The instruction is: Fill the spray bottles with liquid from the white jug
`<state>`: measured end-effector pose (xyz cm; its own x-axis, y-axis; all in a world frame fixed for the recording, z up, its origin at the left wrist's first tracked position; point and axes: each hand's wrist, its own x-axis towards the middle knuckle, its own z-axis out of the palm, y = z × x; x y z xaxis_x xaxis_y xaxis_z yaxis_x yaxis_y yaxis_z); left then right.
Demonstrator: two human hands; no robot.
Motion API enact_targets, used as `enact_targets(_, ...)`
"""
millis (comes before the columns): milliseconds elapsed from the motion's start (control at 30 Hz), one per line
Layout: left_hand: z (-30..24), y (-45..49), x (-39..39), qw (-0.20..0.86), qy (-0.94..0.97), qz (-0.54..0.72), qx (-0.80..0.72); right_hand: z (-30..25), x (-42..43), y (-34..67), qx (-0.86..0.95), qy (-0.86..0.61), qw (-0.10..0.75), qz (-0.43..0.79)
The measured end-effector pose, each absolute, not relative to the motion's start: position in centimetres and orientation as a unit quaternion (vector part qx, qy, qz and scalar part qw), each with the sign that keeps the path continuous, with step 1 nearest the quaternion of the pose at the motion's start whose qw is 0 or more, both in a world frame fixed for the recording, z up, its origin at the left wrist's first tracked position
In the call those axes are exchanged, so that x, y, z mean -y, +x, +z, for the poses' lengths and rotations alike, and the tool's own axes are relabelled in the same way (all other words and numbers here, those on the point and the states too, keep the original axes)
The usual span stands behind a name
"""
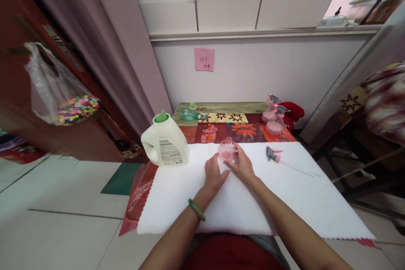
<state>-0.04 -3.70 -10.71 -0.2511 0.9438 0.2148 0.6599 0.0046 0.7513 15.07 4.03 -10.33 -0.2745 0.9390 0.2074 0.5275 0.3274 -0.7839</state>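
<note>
A clear pink spray bottle without its head point(226, 150) is on the white cloth in front of me. Around its right side are the fingers of my right hand point(243, 163), with the thumb across its lower front, so that hand is closed on it. My left hand point(215, 174), with a green bangle on the wrist, is at the bottle's lower left; its thumb and fingers are apart and the fingertips are by the bottle's edge. To the right, a grey and pink spray head point(272, 154) lies with its thin tube pointing right. A white detergent jug point(169, 145) with a green spout stands to the left.
Pink spray bottles point(274, 126) with heads on stand at the back right, beside a red object point(292, 110). At the back left lies a green spray bottle point(189, 114). A plastic bag of colourful pieces point(77, 109) hangs from the door at left. A checked sleeve point(387, 101) shows at right.
</note>
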Motion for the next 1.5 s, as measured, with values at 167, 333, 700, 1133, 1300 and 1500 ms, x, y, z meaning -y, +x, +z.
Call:
enact_targets(167, -10.7, -2.4, 6.4, 0.188, 0.573, 0.428, -0.673, -10.4, -3.7, 14.8, 0.724, -0.516, 0.350, 0.296)
enact_targets(333, -9.5, -4.9, 9.0, 0.174, 0.546, 0.467, -0.673, -9.2, -2.9, 12.7, 0.691, -0.589, 0.327, 0.263)
enact_targets(700, -7.4, -9.9, 11.0, 0.118, 0.452, 0.552, -0.691, -9.9, -5.4, 13.9, 0.684, -0.616, 0.328, 0.214)
enact_targets(1133, -6.1, -15.9, 13.6, 0.089, 0.287, 0.669, -0.679, -2.9, 0.9, 9.6, 0.755, -0.319, 0.554, 0.148)
enact_targets(1300, -6.9, -13.6, 14.2, 0.131, 0.285, 0.653, -0.690, 2.8, 0.2, 1.2, 0.765, -0.273, 0.483, 0.327)
enact_targets(1500, -7.2, -10.9, 15.1, 0.243, 0.303, 0.603, -0.697, 7.8, -1.1, -6.9, 0.716, -0.332, 0.453, 0.415)
